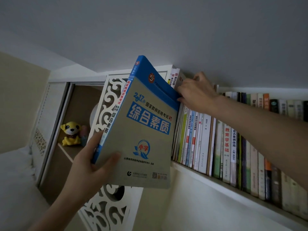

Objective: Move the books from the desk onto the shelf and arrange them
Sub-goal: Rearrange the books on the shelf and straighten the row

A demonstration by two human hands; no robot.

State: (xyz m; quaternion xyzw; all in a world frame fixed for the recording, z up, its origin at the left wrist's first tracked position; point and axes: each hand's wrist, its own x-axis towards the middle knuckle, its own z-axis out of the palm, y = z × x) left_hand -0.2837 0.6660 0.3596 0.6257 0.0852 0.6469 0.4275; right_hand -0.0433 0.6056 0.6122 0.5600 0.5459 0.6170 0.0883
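Note:
A large blue and tan book (141, 127) with Chinese lettering is raised in front of the left end of the shelf (216, 182). My left hand (93, 164) grips its lower left corner, thumb on the cover. My right hand (196, 92) reaches over the tops of the shelved books (208, 144), fingers spread on them beside the raised book's upper right corner. A long row of upright books fills the shelf to the right. Behind the raised book stand white-spined books (174, 77).
A white carved fretwork panel (108, 104) stands left of the shelf. Beyond it is a cabinet niche with a yellow plush dog (70, 133). The ceiling slopes close above the shelf. The view is dim and tilted.

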